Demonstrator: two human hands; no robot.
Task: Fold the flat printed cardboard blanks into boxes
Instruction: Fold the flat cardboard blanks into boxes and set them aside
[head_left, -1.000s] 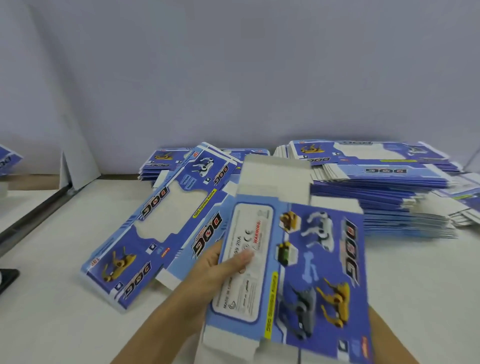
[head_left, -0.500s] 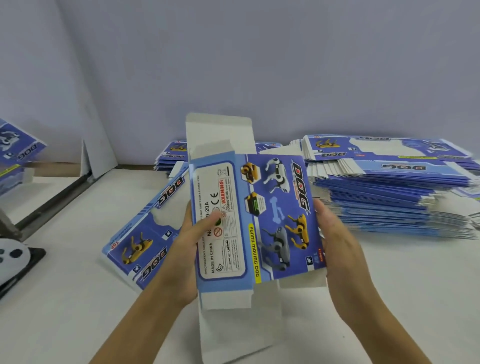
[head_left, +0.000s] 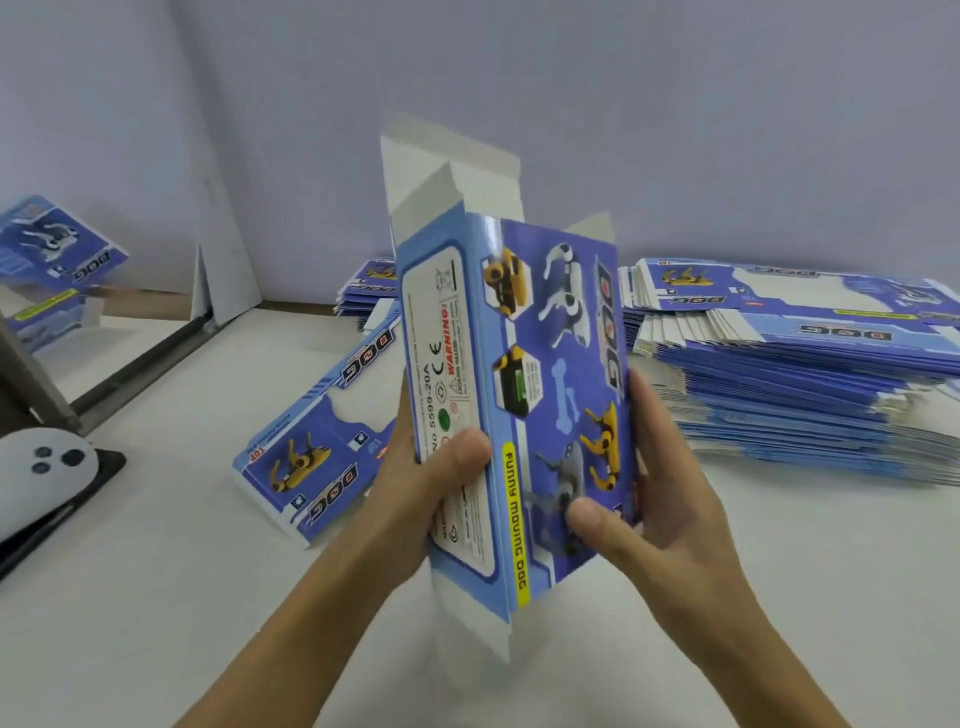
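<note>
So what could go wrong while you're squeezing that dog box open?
The box is held up in the air by both hands, left hand and right hand, so it might slip or twist. Its white end flaps stick out loose and could bend the wrong way. Swinging it could knock the flat box lying on the table.

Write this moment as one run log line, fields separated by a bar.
step: opening blank into tube | left hand: grips box blank | right hand: grips same blank | end flaps: unfolded | flat stack: on table
</note>
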